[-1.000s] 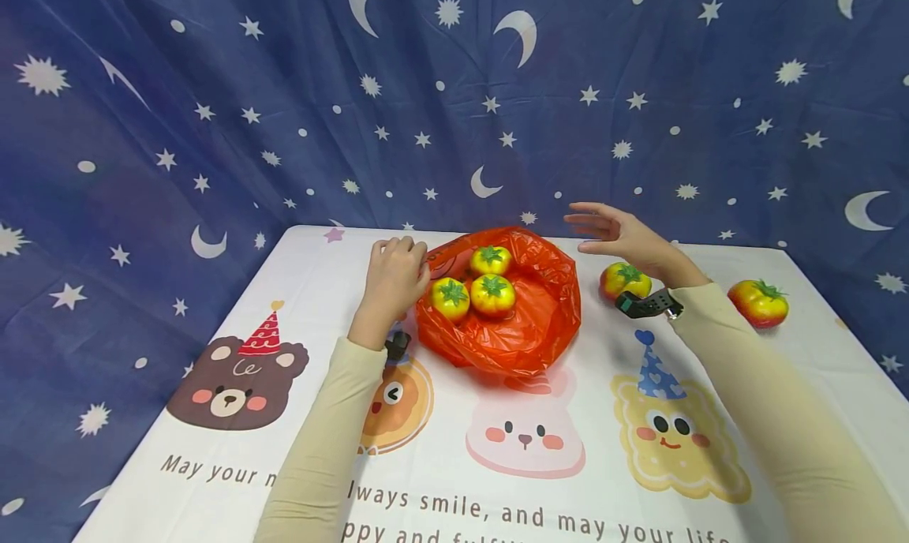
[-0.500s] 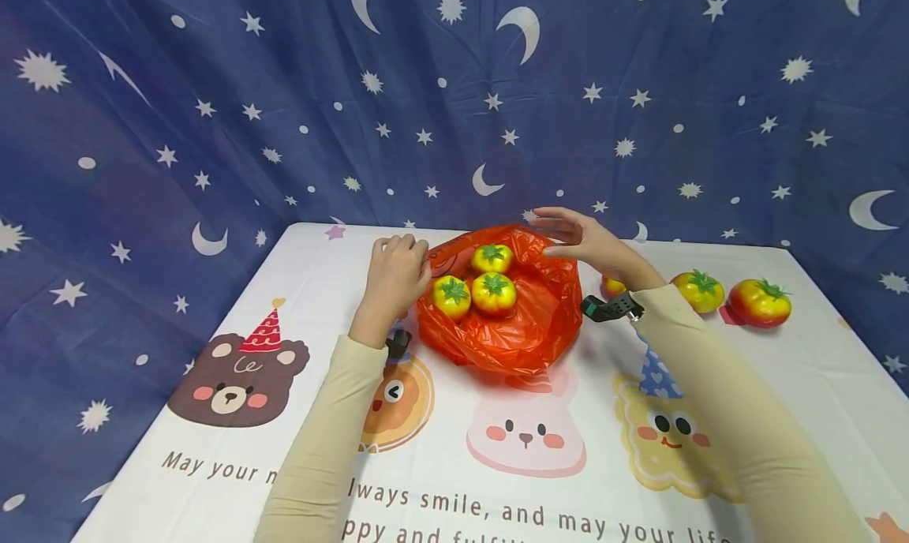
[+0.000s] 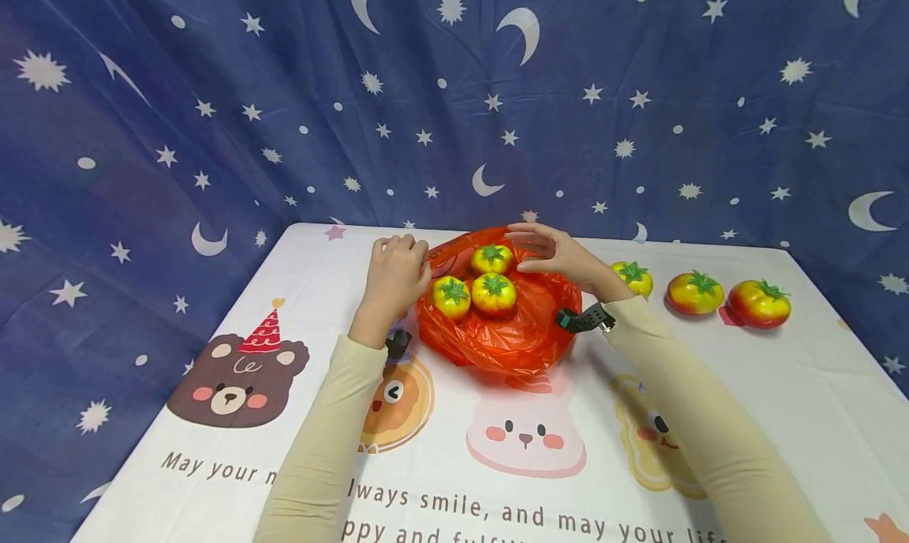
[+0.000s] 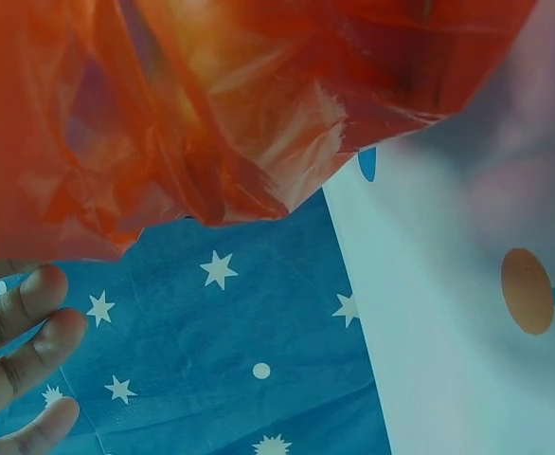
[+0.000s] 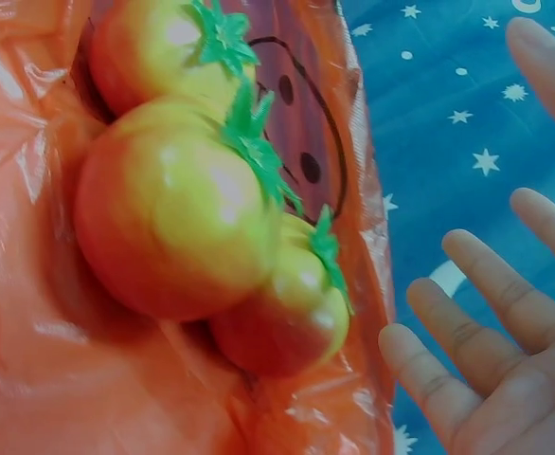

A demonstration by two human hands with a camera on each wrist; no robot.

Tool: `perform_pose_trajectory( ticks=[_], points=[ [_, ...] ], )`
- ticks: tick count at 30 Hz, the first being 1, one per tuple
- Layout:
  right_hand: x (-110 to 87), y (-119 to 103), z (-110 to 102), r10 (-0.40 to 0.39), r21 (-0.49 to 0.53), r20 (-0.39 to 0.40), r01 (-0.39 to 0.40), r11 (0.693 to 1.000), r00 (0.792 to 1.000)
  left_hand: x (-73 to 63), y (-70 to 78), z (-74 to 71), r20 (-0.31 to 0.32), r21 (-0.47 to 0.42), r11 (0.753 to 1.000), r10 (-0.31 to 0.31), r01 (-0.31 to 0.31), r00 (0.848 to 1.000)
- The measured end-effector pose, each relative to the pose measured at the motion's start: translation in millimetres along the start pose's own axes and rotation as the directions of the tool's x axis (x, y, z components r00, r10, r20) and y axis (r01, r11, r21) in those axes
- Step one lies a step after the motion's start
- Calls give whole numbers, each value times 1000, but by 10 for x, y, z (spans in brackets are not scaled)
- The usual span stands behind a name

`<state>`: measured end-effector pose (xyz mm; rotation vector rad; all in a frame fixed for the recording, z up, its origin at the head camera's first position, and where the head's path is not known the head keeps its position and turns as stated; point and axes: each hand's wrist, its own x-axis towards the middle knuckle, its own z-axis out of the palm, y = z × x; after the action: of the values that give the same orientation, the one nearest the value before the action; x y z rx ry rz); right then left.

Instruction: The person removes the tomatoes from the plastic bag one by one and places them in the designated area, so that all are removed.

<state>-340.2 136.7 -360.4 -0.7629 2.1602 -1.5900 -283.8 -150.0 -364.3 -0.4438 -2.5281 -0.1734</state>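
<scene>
A thin red plastic bag (image 3: 525,326) lies spread with its mouth up on the table. Inside it are three yellow-and-red tomatoes (image 3: 493,294) with green leafy tops, grouped toward the left; the right wrist view shows one tomato (image 5: 178,209) in front of the others. My left hand (image 3: 398,275) grips the bag's left rim with bent fingers, and its fingertips (image 4: 55,336) show just below the film in the left wrist view. My right hand (image 3: 550,255) hovers over the bag's back right side, fingers spread, thumb apart, holding nothing.
Right of the bag, more tomatoes stand in a row: one partly behind my right wrist (image 3: 634,276), a middle tomato (image 3: 694,293) and an outer tomato (image 3: 758,304). A white cloth with cartoon prints (image 3: 525,440) covers the table. A blue starry curtain (image 3: 426,93) hangs behind.
My right hand has moved left and slightly down, from beside the bag to over its right part. The left hand stays at the rim, and the tomatoes in the bag keep their places.
</scene>
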Motion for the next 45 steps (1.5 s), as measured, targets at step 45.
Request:
perform_pose_trajectory(
  ticks=[45],
  points=[
    [-61, 342, 281, 31, 33, 44, -32, 999, 999, -2, -2, -1, 15, -4, 1000, -6, 6, 1000]
  ],
)
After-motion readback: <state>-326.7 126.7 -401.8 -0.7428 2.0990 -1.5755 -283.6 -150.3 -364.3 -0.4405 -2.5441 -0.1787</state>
